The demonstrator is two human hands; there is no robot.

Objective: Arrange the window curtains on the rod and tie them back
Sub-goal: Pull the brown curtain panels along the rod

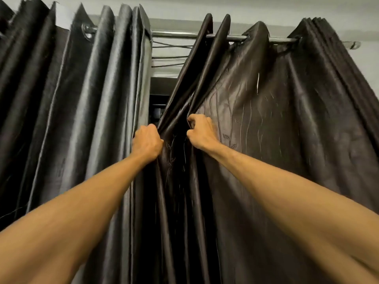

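At frame centre, the left hand (147, 142) and right hand (202, 131) each grip a fold of the right curtain (276, 119), fingers curled tight. Arranging pleats seems under way; next, gather it rightward along the rod (174, 34).

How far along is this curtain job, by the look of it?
Already done: the left curtain and the right curtain both hang in pleats on the metal rod. In hand: the left hand and the right hand each grip a fold at the right curtain's inner edge. Left to do: neither curtain is tied back as far as the view shows, and no tie is visible.
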